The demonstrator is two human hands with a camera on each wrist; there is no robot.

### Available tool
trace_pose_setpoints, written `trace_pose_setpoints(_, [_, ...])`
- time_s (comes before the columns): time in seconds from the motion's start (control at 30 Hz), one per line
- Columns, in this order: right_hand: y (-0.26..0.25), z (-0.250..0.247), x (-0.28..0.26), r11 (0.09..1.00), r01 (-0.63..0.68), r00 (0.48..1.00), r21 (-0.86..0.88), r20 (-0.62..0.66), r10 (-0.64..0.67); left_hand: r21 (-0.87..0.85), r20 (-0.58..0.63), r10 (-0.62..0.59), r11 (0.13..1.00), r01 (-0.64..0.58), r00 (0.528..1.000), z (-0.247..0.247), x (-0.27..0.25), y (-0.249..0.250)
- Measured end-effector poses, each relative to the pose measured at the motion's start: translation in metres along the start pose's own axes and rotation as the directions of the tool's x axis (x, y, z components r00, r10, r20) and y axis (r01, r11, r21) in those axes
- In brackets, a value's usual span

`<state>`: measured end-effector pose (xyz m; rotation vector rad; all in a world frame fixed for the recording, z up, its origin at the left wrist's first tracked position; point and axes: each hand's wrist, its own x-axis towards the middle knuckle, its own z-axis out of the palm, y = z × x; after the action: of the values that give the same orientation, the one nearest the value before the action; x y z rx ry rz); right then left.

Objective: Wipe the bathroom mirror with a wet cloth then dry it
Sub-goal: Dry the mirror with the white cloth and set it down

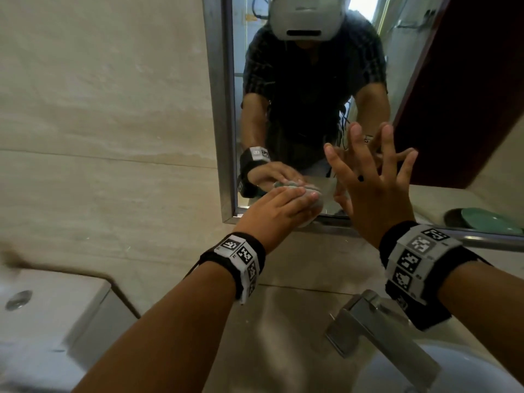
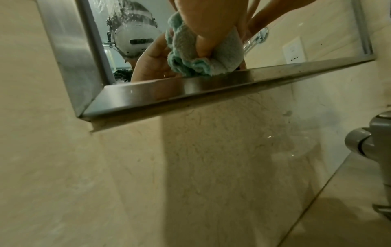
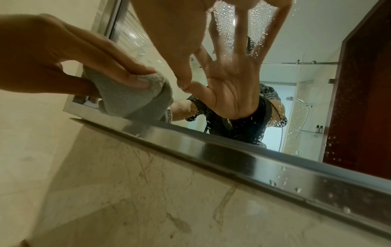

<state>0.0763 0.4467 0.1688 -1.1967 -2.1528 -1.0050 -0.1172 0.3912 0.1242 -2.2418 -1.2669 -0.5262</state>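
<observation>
The bathroom mirror (image 1: 297,89) hangs in a steel frame (image 1: 224,137) on the marble wall. My left hand (image 1: 278,207) grips a bunched grey-and-teal cloth (image 1: 316,207) and holds it against the glass at the bottom left corner, just above the lower frame rail (image 2: 190,90). In the left wrist view my fingers (image 2: 207,25) dig into the cloth (image 2: 222,56). My right hand (image 1: 374,188) lies flat on the glass to the right, fingers spread, holding nothing. Water droplets (image 3: 224,21) cover the mirror above my right hand (image 3: 173,41). The right wrist view also shows the cloth (image 3: 131,102).
A steel faucet (image 1: 377,321) and a white basin (image 1: 425,373) sit below my right wrist. A white toilet cistern (image 1: 42,307) stands at the lower left. A green dish (image 1: 487,221) lies on a ledge by the mirror's lower right.
</observation>
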Motion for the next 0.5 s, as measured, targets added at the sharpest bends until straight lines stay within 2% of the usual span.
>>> trace_pose_setpoints(0.17, [-0.002, 0.000, -0.002, 1.000, -0.012, 1.000, 0.028, 0.011, 0.011, 0.078, 0.044, 0.038, 0.996, -0.041, 0.998, -0.005, -0.008, -0.011])
trace_pose_setpoints(0.3, [0.002, -0.003, -0.003, 1.000, -0.010, 1.000, -0.001, 0.012, 0.010, 0.134, 0.056, 0.009, 0.991, -0.017, 0.998, -0.019, -0.027, -0.023])
trace_pose_setpoints(0.5, [0.029, -0.006, -0.007, 0.997, 0.057, 0.994, -0.059, -0.087, -0.062, 0.186, 0.105, -0.049, 0.982, 0.029, 0.993, -0.027, -0.020, -0.017])
